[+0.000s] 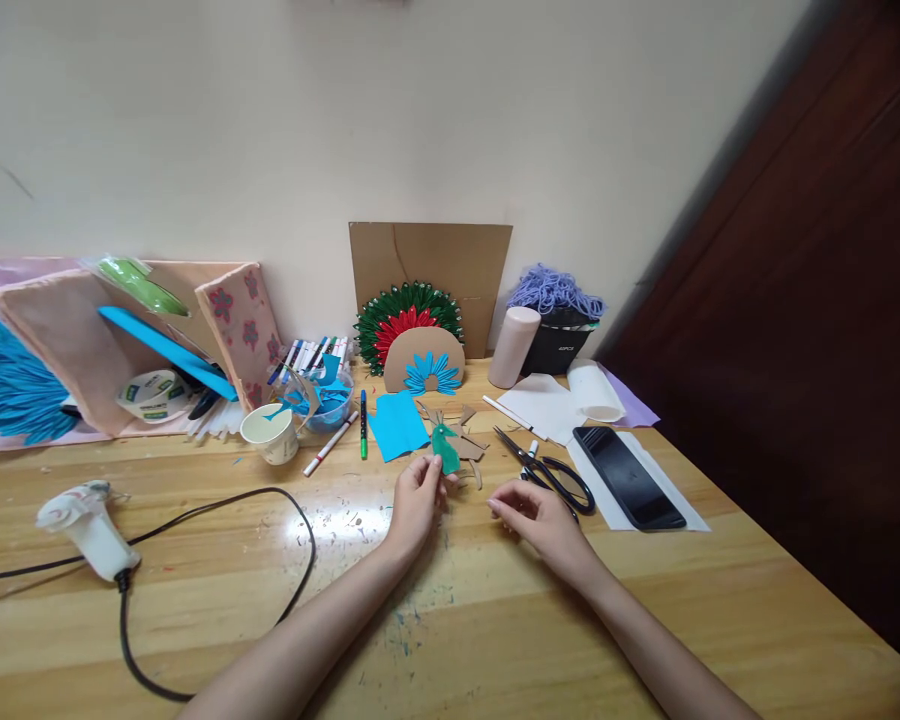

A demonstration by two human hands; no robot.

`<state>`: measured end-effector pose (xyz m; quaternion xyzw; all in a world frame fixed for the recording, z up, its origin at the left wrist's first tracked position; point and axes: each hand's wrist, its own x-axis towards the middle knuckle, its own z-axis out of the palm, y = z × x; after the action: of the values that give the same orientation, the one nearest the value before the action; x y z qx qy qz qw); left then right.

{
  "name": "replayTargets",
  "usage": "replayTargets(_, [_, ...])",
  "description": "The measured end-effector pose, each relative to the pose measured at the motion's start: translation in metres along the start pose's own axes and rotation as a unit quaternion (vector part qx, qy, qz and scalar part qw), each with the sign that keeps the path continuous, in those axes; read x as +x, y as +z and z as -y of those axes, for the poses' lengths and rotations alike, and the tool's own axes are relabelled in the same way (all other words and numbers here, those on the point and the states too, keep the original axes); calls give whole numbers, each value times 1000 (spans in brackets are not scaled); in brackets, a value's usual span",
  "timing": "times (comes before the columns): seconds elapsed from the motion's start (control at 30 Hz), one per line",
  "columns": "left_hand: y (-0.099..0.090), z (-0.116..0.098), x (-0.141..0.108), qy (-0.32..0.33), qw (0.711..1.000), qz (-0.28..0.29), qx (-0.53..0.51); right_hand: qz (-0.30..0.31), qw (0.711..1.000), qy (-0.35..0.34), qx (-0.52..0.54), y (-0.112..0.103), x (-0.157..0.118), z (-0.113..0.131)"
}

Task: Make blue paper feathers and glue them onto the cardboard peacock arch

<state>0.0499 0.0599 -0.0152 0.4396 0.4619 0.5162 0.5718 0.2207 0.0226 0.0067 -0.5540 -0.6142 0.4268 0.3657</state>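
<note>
Between the thumb and fingers of my left hand [414, 507] is a small green bird-shaped cutout [445, 450], upright, with a pale dot on its head. My right hand [544, 525] is apart from it to the right, its thumb and forefinger drawn close in a pinch; whatever lies between the tips, if anything, is too small to make out. Black-handled scissors [551, 473] lie just beyond the right hand. Brown cardboard scraps [469, 445] are behind the cutout, and a blue sheet [399, 425] lies to its left.
A glue gun [90, 528] with a looping black cable [311, 545] occupies the left. A paper cup [270, 435] and markers stand farther back. A fan of green and red petals [409, 305] leans on cardboard [435, 250]. A phone [630, 478] lies on white paper at right.
</note>
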Motion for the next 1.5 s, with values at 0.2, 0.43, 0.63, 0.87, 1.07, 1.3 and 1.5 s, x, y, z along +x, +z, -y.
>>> replayTargets(0.2, [-12,-7,5,49,997,-46,31,-1,1000,-17,-7,1,-2,-3])
replayTargets(0.43, [-16,-39,83,93,987,-99,87,9,999,-42,-17,6,-1,-1])
replayTargets(0.63, [0,-39,157,62,973,-113,190,21,999,-31,-13,4,-1,2])
replayTargets(0.87, [-9,-25,178,27,956,-103,273,27,997,-41,-58,1,-3,7])
replayTargets(1.07, [-18,-19,182,65,938,-120,318,39,996,-35,-67,1,-3,6])
replayTargets(1.3, [-17,-24,178,97,921,-129,355,44,997,-18,-63,0,-1,3])
replayTargets(1.5, [-16,-26,176,107,903,-141,391,49,997,-12,-66,0,-1,3])
